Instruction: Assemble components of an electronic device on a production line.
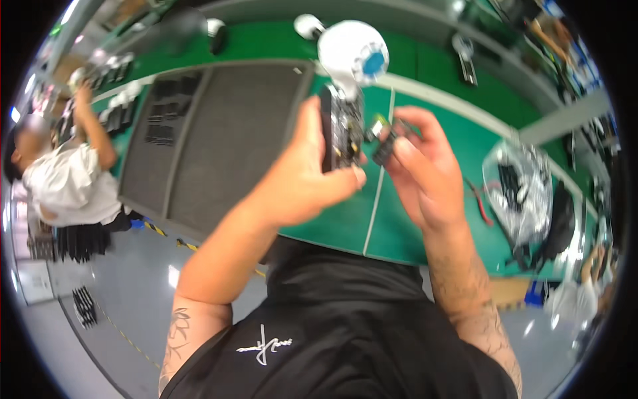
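Note:
My left hand (290,181) is wrapped round a device with a long black body (342,130) and a large white round head (342,50), which bears a blue disc. The body is upright above the bench, and small parts show on the side facing right. Just to its right, my right hand (428,169) pinches a small black part (384,150) between thumb and fingers. A small green and silvery piece (377,126) is beside that part; whether the two are joined I cannot tell. A narrow gap lies between the part and the device.
The bench has a green top (332,229). A dark grey padded tray (239,133) lies at left. On the right are red-handled pliers (480,203) and a clear plastic bag (525,193) of parts. Similar devices (465,60) stand farther back. A co-worker (70,176) works at far left.

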`<state>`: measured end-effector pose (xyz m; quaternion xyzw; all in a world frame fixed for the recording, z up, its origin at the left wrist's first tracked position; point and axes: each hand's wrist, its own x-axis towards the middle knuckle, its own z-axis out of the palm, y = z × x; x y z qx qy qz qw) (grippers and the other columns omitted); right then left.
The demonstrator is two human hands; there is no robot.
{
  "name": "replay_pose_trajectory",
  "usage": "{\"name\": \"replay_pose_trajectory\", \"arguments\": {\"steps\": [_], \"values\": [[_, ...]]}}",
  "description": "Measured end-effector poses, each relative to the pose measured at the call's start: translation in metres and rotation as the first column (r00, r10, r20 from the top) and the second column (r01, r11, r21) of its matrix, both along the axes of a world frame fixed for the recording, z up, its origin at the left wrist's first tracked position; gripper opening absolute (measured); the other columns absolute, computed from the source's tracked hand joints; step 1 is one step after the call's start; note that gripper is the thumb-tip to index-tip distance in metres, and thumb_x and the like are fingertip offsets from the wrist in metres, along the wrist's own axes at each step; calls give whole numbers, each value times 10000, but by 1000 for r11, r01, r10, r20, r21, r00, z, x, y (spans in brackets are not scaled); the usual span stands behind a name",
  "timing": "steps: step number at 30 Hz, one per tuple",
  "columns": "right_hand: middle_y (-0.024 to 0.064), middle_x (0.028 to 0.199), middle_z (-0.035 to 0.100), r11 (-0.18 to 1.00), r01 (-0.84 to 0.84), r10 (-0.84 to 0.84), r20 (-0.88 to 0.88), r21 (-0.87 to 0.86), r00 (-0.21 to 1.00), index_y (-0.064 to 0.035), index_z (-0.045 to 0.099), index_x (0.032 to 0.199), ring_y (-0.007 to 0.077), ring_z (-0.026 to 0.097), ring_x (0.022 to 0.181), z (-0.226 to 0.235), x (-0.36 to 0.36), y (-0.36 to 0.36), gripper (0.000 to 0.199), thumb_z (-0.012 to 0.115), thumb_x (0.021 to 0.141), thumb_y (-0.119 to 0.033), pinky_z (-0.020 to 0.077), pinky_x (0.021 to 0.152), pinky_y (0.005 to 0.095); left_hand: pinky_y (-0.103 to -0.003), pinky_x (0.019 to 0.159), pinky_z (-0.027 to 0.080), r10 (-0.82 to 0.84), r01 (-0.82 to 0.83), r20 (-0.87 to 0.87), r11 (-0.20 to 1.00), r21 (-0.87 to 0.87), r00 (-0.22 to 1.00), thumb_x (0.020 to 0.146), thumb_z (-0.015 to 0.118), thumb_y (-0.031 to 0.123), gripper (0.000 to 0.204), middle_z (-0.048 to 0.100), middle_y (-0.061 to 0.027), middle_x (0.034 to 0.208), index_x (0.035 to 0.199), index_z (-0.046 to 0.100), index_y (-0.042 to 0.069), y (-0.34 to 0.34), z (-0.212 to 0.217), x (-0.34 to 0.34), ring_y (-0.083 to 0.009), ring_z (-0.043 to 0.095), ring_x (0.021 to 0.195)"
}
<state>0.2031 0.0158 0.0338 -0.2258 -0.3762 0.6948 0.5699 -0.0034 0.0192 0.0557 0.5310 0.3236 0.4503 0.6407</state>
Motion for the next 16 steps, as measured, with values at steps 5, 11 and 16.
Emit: {"name": "replay_pose_trajectory", "arguments": {"steps": [5,11,16], "values": [[145,1182,640,975,221,-221,231,28,947,-9,596,1344,183,615,1046,-16,3,-15,397,684,959,27,531,938,297,-333,968,505,16,10,-218,993,116,976,864,686,-13,807,575,-174,1331,1558,277,20,3,-18,36,-229,600,1132],[130,1160,648,912,394,-407,365,113,837,2,658,1297,155,622,1018,-46,-15,-18,390,730,919,66,558,883,257,-356,996,505,172,1,-458,936,352,872,929,631,2,738,569,-192,1348,1570,266,8,3,-39,48,-259,605,1167],[95,1185,662,834,326,-550,624,445,556,-65,582,1515,168,629,1034,-54,-12,-11,602,725,941,50,555,909,255,-381,1010,507,174,7,-458,931,366,872,967,642,52,722,534,-217,1394,1584,269,28,8,-45,44,-269,597,1195]]}}
